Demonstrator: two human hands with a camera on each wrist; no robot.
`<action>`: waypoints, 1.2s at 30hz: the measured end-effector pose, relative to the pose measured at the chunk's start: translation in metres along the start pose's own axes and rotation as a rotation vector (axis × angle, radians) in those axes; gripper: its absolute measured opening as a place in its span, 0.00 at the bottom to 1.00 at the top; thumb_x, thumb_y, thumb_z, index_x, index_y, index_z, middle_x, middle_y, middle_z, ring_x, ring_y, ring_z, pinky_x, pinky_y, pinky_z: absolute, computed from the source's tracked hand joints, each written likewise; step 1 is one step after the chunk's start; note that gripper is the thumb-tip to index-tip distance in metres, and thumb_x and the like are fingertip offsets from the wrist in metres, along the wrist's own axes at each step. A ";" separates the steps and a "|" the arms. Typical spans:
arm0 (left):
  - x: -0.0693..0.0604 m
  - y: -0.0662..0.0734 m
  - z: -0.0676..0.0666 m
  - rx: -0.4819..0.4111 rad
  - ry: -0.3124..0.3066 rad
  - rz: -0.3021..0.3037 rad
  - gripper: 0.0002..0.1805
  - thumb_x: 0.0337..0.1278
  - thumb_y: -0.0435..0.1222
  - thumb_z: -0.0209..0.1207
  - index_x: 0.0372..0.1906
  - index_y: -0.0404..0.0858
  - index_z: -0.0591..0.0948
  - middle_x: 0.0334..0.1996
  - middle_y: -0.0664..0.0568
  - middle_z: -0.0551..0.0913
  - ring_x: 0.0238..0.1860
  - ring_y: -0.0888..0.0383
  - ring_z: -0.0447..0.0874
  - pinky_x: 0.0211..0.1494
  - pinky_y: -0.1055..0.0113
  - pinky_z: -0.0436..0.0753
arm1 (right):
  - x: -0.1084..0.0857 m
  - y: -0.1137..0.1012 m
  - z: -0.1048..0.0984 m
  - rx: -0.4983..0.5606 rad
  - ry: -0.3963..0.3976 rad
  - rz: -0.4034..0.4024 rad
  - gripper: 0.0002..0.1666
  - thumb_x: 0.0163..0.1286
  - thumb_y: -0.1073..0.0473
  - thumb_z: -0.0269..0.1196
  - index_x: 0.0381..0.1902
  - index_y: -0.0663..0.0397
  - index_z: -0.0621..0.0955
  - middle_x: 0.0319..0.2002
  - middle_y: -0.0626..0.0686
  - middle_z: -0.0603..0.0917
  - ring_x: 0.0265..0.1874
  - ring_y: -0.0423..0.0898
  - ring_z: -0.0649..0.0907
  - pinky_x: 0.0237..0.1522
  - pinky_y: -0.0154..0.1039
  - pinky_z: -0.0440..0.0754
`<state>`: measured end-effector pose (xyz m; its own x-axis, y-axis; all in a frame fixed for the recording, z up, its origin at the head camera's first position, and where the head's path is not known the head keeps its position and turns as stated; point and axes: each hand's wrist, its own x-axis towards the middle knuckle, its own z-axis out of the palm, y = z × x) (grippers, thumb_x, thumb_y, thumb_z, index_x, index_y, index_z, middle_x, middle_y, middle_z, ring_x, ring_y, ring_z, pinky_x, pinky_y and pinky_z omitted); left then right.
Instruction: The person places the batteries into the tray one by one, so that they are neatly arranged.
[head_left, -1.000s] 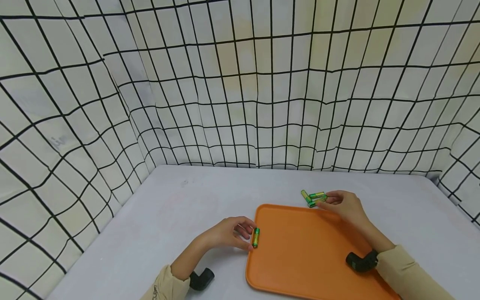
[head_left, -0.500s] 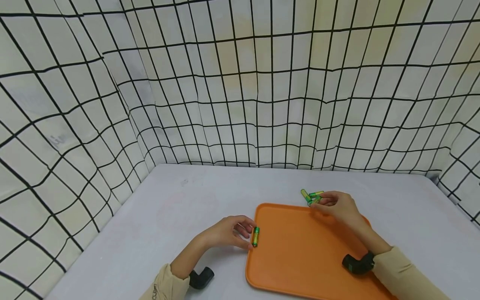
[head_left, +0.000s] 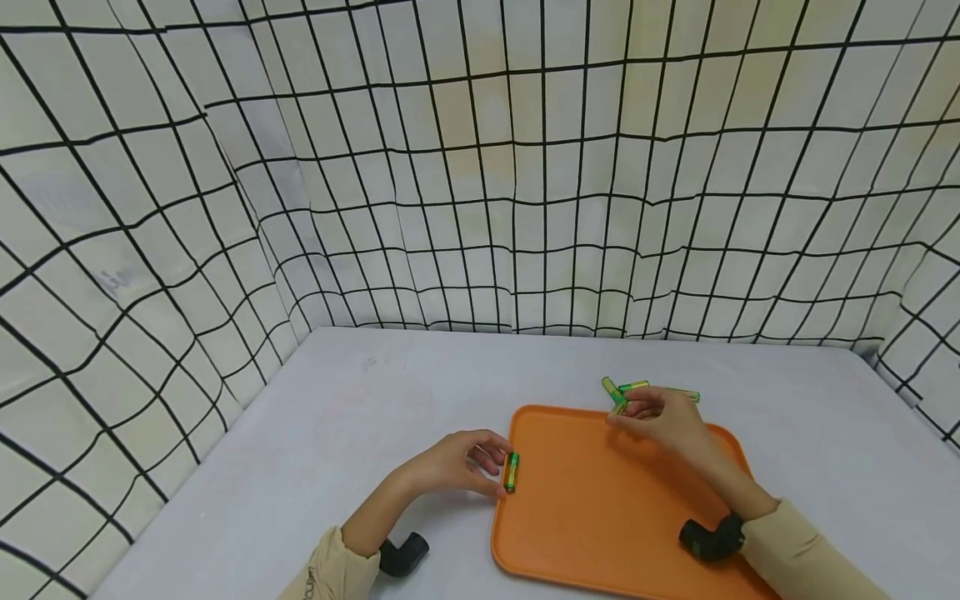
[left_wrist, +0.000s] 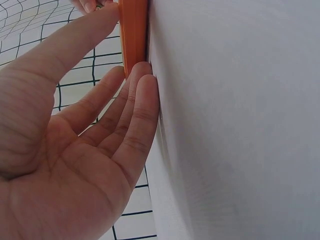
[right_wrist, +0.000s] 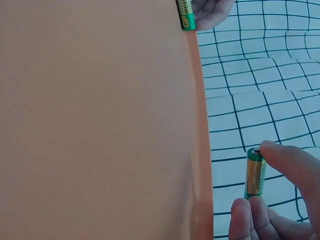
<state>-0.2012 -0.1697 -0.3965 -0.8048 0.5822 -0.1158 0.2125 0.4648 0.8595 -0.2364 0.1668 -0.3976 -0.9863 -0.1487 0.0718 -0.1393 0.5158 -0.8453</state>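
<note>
My right hand (head_left: 667,421) is over the far edge of the orange tray (head_left: 585,500). In the right wrist view, its thumb and fingers pinch a green-and-gold battery (right_wrist: 255,172) by its two ends. Two more batteries, one (head_left: 611,387) slanted and one (head_left: 636,385) flatter, lie just past the tray, and another battery (head_left: 686,394) shows behind the hand. My left hand (head_left: 457,467) rests at the tray's left edge, its fingers loosely bent and touching the rim in the left wrist view. Beside those fingertips a single battery (head_left: 512,472) lies along the rim.
A white table (head_left: 360,400) carries the tray. Black netting (head_left: 465,208) over white sheeting rises behind and at both sides. A black elbow-shaped piece sits at each wrist, one left (head_left: 403,556), one right (head_left: 708,540).
My right hand has shifted left along the far edge of the tray, uncovering a battery to its right. My left hand and the battery beside it have stayed put.
</note>
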 end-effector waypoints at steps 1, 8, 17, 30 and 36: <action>0.000 0.000 0.000 -0.003 -0.001 -0.001 0.27 0.48 0.30 0.72 0.56 0.33 0.77 0.44 0.47 0.80 0.45 0.55 0.80 0.45 0.74 0.79 | -0.001 -0.001 0.000 0.005 -0.005 -0.003 0.35 0.58 0.49 0.73 0.55 0.68 0.78 0.34 0.50 0.85 0.37 0.44 0.83 0.38 0.34 0.81; 0.000 0.000 0.001 0.010 0.001 -0.007 0.27 0.48 0.31 0.72 0.56 0.34 0.78 0.44 0.49 0.80 0.44 0.56 0.80 0.46 0.72 0.80 | -0.006 -0.006 0.003 0.039 -0.027 -0.041 0.33 0.57 0.51 0.74 0.54 0.68 0.79 0.34 0.51 0.85 0.36 0.44 0.84 0.37 0.34 0.82; 0.000 0.002 0.000 0.009 0.003 0.012 0.27 0.48 0.30 0.72 0.56 0.32 0.77 0.44 0.47 0.80 0.45 0.53 0.80 0.45 0.74 0.78 | -0.013 -0.015 0.013 0.055 -0.047 -0.061 0.31 0.55 0.52 0.75 0.51 0.67 0.80 0.34 0.52 0.83 0.35 0.44 0.83 0.37 0.32 0.81; 0.000 0.001 0.002 0.009 0.001 0.006 0.27 0.48 0.30 0.72 0.56 0.32 0.77 0.44 0.47 0.80 0.45 0.53 0.80 0.45 0.74 0.79 | -0.019 -0.019 0.029 0.087 -0.114 -0.076 0.29 0.53 0.54 0.76 0.47 0.67 0.81 0.32 0.52 0.83 0.32 0.44 0.83 0.35 0.32 0.82; 0.000 0.001 0.000 0.019 0.002 0.005 0.27 0.48 0.31 0.72 0.56 0.33 0.77 0.44 0.47 0.80 0.45 0.53 0.80 0.45 0.73 0.79 | -0.024 -0.024 0.035 0.105 -0.135 -0.086 0.28 0.53 0.54 0.76 0.46 0.67 0.81 0.32 0.52 0.83 0.31 0.44 0.83 0.35 0.32 0.82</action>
<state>-0.2005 -0.1691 -0.3957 -0.8047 0.5833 -0.1103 0.2270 0.4740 0.8507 -0.2064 0.1286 -0.3975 -0.9493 -0.3039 0.0811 -0.2060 0.4060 -0.8904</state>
